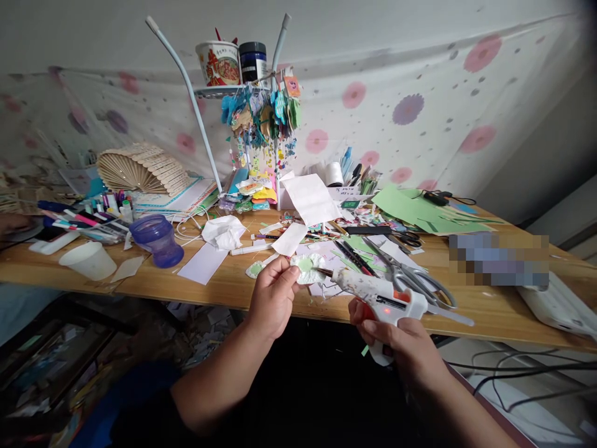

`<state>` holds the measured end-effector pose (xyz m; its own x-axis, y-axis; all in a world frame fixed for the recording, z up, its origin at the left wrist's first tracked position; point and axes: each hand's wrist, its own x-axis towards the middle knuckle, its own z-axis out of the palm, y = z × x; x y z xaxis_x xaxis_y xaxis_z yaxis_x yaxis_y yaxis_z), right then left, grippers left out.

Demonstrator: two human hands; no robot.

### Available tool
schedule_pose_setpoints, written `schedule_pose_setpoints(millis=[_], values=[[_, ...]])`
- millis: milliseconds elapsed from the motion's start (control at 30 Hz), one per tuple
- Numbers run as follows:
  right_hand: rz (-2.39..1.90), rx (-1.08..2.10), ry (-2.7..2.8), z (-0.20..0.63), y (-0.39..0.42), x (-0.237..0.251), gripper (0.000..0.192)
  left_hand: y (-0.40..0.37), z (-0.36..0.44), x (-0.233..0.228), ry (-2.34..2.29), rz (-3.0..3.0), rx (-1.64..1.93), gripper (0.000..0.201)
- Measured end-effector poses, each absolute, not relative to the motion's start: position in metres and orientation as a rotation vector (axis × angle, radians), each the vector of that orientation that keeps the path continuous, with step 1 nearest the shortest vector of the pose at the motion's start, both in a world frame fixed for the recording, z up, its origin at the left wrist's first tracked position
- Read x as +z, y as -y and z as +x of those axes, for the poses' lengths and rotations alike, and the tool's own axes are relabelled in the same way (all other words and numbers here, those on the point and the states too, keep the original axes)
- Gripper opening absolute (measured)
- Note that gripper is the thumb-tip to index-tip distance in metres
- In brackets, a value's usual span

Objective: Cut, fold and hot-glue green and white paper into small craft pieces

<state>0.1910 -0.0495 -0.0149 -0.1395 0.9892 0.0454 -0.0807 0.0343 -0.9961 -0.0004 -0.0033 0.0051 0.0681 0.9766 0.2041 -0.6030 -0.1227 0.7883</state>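
My left hand (273, 292) pinches a small white and green paper cutout (308, 267) at the front edge of the wooden table (224, 283). In my right hand (396, 339) is a white hot glue gun (380, 295) with an orange trigger. Its nozzle points left and touches the cutout. Large silver scissors (410, 277) lie on the table just behind the glue gun.
Paper scraps, pens and green sheets (410, 208) litter the table. A purple cup (157, 239), a white cup (89, 260) and a wooden fan (142, 169) sit at the left. A stand hung with paper ornaments (261, 121) rises at the back. Cables (513, 367) trail at the right.
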Motion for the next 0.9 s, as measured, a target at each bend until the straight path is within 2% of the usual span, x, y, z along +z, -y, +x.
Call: schedule_pose_setpoints(millis=[600,700,900], values=[[-1.165,1.23,1.317,0.1913,0.046,-0.0185,0.028,0.0044,-0.0019,0.005,-0.567,0.92,1.463,0.028],[-1.149,1.105,1.427,0.191,0.0464,-0.017,0.026,0.0042,-0.0016,0.0055,-0.59,0.949,1.467,0.03],[-1.129,0.641,1.684,0.192,0.0479,-0.018,0.015,0.0037,-0.0021,0.0036,-0.687,1.031,1.487,0.033]])
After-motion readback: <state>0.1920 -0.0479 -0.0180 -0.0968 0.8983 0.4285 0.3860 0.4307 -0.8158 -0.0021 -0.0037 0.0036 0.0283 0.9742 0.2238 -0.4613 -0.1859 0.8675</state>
